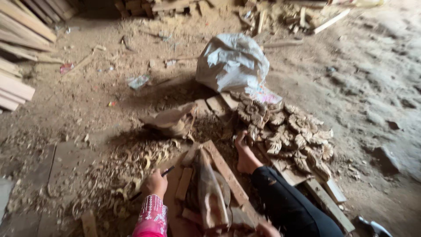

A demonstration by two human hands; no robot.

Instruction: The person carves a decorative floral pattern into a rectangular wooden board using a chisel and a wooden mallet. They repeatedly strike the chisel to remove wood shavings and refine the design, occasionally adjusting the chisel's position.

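Note:
My left hand [154,182], in a pink patterned sleeve, is closed around a thin dark tool [167,171] whose tip points up and right. Just right of it a long, partly carved piece of wood [209,193] lies on flat wooden slats [224,169]. Only a sliver of my right hand [268,229] shows at the bottom edge, near the lower end of that wood; its grip is hidden. My bare foot [245,156] and black trouser leg [289,206] rest on the slats beside a pile of carved wooden flowers [291,131].
A white sack [232,61] sits on the dirt floor beyond the flowers. Curled wood shavings [131,169] cover the ground to the left. Stacked planks [17,48] lie at the far left, scrap wood [280,15] at the top, and a metal tool [372,227] at the bottom right.

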